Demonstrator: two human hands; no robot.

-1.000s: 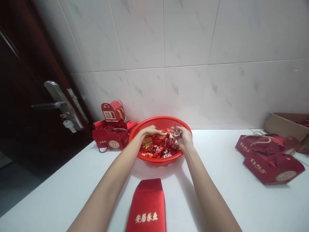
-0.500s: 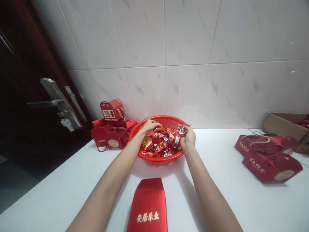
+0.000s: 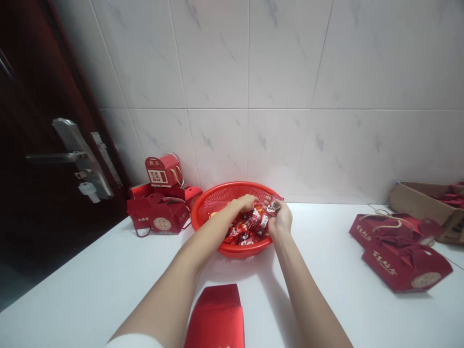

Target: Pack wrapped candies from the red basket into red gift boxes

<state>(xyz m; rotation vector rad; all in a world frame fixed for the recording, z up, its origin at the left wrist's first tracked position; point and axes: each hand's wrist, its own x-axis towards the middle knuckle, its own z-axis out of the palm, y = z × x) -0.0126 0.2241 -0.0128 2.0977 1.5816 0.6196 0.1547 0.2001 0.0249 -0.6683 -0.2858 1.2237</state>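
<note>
A red plastic colander [image 3: 206, 198] full of wrapped candies [image 3: 241, 227] stands against the wall. My right hand [image 3: 282, 217] is at its right rim, palm turned up, with the fingers curled round a red-and-white wrapped candy [image 3: 273, 205]. Inside the colander, my left hand [image 3: 247, 202] reaches over the candies with its fingers bent closed and pointing right. What its fingertips grip, if anything, is hidden. Nearest me on the white table lies a red box [image 3: 217, 314] with its end flap raised, cut off by the bottom of the view.
Folded red gift boxes [image 3: 159, 212] are grouped at the left, a small one [image 3: 163, 171] on top. More red boxes [image 3: 406, 261] with rope handles sit at the right, before a brown carton [image 3: 413, 195]. A dark door [image 3: 43, 193] is on the left.
My left hand has moved right across the candies, closer to my right hand. My right hand still holds its candy. The view has shifted slightly, so the near box shows less.
</note>
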